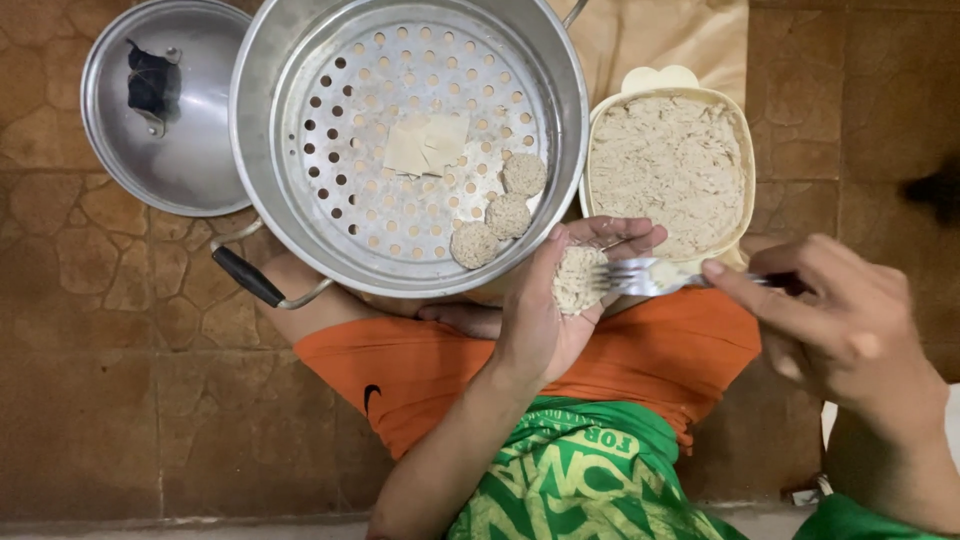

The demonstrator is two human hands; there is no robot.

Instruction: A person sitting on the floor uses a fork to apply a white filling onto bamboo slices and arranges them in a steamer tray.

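Note:
My left hand (545, 310) cups a pale lump of minced filling (578, 278) in its palm, just below the rim of a metal steamer pot (255, 130). My right hand (835, 320) grips a silver fork (650, 277) whose tines press against that lump. Inside the pot, three round filled pieces (500, 215) rest on the perforated tray beside small square wrappers (425, 145). A cream oval container (745, 150) full of the same minced mix stands right of the pot.
A round metal lid (170, 110) with a black knob lies upside down at the upper left on the brown stone-pattern floor (110, 400). The pot's black handle (250, 280) sticks out toward my orange shorts (420, 370). A tan cloth (660, 35) lies under the container.

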